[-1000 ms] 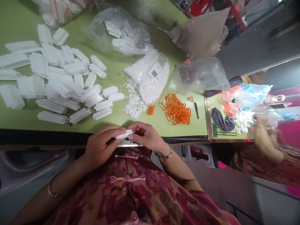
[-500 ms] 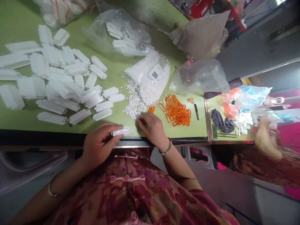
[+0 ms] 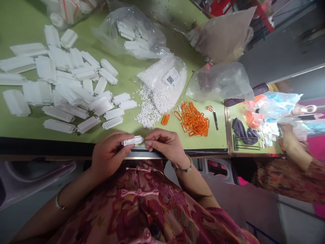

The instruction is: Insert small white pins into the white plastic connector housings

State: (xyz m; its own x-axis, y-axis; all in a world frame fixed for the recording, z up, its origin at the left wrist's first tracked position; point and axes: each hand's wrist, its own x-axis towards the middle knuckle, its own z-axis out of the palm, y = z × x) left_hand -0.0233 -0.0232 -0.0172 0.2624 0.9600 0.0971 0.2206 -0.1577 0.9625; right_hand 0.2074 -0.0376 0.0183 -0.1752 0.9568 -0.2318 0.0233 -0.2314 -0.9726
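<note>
My left hand (image 3: 109, 156) is closed round a white plastic connector housing (image 3: 132, 140) with rows of small openings, held at the table's front edge. Close to its right end, my right hand (image 3: 165, 144) has thumb and fingertips pinched together; whatever is between them is too small to make out. Beyond the hands lies a heap of tiny white plastic pieces (image 3: 148, 113), spilling from a clear bag (image 3: 165, 86) with a QR label. An orange clip-like part (image 3: 165, 119) rests just beyond my right hand, beside a pile of orange frames (image 3: 195, 120).
Many white housings (image 3: 73, 81) are spread over the left of the green table. Plastic bags (image 3: 132, 30) stand along the back. A black pen-like tool (image 3: 215, 120) lies right of the orange pile. A co-worker's arm (image 3: 296, 149) reaches over the adjoining table.
My right hand has moved left and nearer, from the edge of the tiny white pieces to the housing's end, uncovering the orange part. My left hand still holds the housing.
</note>
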